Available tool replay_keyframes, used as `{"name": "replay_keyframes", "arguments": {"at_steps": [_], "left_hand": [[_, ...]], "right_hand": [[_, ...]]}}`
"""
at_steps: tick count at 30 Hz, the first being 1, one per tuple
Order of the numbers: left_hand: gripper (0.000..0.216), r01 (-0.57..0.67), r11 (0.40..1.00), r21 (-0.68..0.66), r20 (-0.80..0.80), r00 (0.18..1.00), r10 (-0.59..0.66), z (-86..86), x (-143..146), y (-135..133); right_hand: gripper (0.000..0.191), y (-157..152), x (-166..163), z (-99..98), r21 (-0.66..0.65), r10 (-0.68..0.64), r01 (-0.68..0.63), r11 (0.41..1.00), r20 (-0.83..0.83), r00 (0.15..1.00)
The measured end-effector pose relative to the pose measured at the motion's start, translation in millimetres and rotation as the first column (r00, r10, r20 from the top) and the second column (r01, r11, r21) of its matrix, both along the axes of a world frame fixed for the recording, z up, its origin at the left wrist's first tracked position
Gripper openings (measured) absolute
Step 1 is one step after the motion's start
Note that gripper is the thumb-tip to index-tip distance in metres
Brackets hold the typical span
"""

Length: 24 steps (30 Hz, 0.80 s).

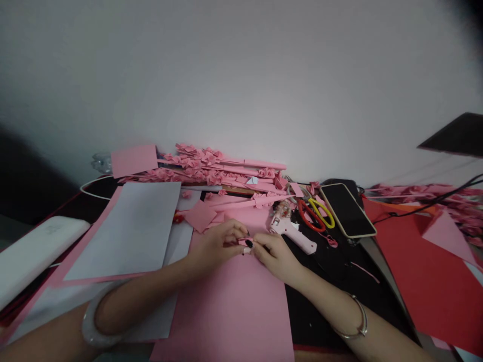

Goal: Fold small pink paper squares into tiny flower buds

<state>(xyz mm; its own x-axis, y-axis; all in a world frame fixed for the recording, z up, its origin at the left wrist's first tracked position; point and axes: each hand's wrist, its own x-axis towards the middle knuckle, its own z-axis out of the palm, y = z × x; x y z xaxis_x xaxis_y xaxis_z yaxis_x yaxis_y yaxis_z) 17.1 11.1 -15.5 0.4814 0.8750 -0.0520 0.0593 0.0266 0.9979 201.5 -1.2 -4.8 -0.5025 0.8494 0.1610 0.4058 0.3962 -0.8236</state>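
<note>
Both hands meet over a large pink paper sheet (pixel 234 306) at the middle of the desk. A small piece of folded pink paper (pixel 246 241) is pinched between them. My left hand (pixel 221 244) grips it from the left, fingers curled. From the right, my right hand (pixel 277 256) holds it between thumb and forefinger. The fingers hide most of its shape. Just beyond my right hand lies a pale pink glue gun (pixel 294 235). A square of pink paper (pixel 200 216) rests past my left hand.
Pink paper flowers (pixel 204 163) are heaped along the wall. Scissors with red and yellow handles (pixel 313 213) lie beside a phone (pixel 347 210). White sheets (pixel 128 231) and a white box-shaped device (pixel 41 251) are at left; red paper (pixel 426 271) and a dark cable (pixel 433 201) at right.
</note>
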Motion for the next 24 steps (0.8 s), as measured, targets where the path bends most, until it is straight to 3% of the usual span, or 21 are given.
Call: {"name": "replay_keyframes", "arguments": {"at_steps": [7,14,18,21,24], "left_hand": [[0.026,0.034,0.998,-0.056,0.017,0.999,-0.033,2.5,-0.3,-1.5],[0.023,0.093,0.981,-0.170,0.129,0.989,-0.071,6.2,3.2,-5.8],[0.019,0.005,0.987,-0.161,0.091,0.996,0.010,3.2,2.2,-2.7],[0.019,-0.072,0.986,-0.153,0.061,0.995,0.082,1.2,-0.2,1.1],[0.018,-0.106,0.978,-0.178,0.058,0.991,0.118,0.9,-1.6,3.9]], "right_hand": [[0.033,-1.4,-0.6,0.7,0.035,0.000,-0.002,0.999,0.058,0.998],[0.032,-1.4,-0.6,4.5,-0.012,0.135,-0.135,0.991,-0.015,0.991],[0.029,-1.3,-0.1,1.9,0.002,0.039,-0.039,0.999,-0.018,0.999],[0.012,-1.6,0.2,-0.3,0.036,-0.073,0.074,0.997,-0.022,0.997],[0.030,-2.3,0.1,-0.7,0.119,-0.098,0.097,0.988,-0.001,0.995]]}}
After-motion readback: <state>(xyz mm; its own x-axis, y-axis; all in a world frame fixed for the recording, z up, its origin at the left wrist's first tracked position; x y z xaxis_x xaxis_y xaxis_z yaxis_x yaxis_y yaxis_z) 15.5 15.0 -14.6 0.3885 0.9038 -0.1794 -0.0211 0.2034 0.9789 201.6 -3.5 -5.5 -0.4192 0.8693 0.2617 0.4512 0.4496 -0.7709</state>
